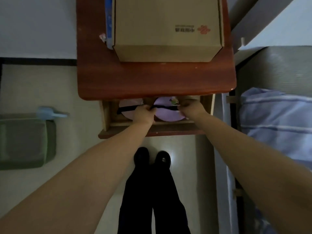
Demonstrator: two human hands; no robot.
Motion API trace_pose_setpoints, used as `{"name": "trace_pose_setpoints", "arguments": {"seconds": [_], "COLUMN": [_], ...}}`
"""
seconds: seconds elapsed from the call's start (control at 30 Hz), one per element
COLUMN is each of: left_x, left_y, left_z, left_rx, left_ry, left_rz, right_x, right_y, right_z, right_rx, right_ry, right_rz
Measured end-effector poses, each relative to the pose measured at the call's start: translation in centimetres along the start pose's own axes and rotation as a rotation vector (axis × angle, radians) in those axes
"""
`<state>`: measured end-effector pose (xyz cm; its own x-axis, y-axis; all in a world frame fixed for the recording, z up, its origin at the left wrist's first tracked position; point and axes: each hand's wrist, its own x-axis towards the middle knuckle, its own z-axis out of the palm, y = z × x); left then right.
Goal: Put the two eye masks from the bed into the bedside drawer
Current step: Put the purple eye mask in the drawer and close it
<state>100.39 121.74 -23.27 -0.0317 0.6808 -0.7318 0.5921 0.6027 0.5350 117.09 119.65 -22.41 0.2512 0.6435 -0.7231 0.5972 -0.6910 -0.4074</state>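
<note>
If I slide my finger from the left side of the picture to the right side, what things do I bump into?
Green bin → light blue scoop → open drawer → left hand → purple eye mask → right hand → blue striped bedding.

Bare forearms, no sleeves; black trousers (152,200); black shoes (163,158)

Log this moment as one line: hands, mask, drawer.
left hand: grip on black strap | right hand: on purple eye mask | drawer: open, mask inside | pink item: in drawer
</note>
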Motion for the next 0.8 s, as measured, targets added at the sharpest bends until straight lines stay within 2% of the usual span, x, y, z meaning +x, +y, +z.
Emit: {"name": "trace_pose_setpoints", "arguments": {"seconds": [0.13,0.2,0.37,0.43,0.5,0.63,0.7,0.8], "left_x": [2.5,2.5,0.2,-1.5,-4.1,-9.1,-9.3,-8.7], "left_y": [-0.9,-0.9,-0.6,-0.7,-1.4,-5.1,-6.1,-5.4], "left_z": [1.5,1.9,1.5,0.3,-1.3,-4.2,-5.6,-7.1], "left_rx": [0.097,0.028,-0.25,-0.377,-0.501,-0.698,-0.957,-1.393], "left_ry": [0.038,0.035,-0.04,-0.049,-0.061,-0.169,-0.164,-0.081], "left_rz": [0.01,-0.029,-0.076,-0.144,-0.23,-0.506,-0.609,-0.579], "right_x": [3.1,3.4,0.0,-3.1,-6.6,-11.5,-11.9,-11.1], "right_y": [1.5,1.8,1.4,1.3,1.6,4.0,4.8,4.2], "right_z": [2.4,2.9,1.7,0.7,0.2,1.9,2.6,1.9], "right_rx": [-0.1,-0.085,0.154,0.424,0.776,1.054,1.291,1.57], "right_ry": [0.026,0.014,0.055,0.054,-0.019,-0.278,-0.28,-0.217], "right_rz": [-0.02,-0.011,-0.012,0.047,0.154,0.416,0.473,0.435]}}
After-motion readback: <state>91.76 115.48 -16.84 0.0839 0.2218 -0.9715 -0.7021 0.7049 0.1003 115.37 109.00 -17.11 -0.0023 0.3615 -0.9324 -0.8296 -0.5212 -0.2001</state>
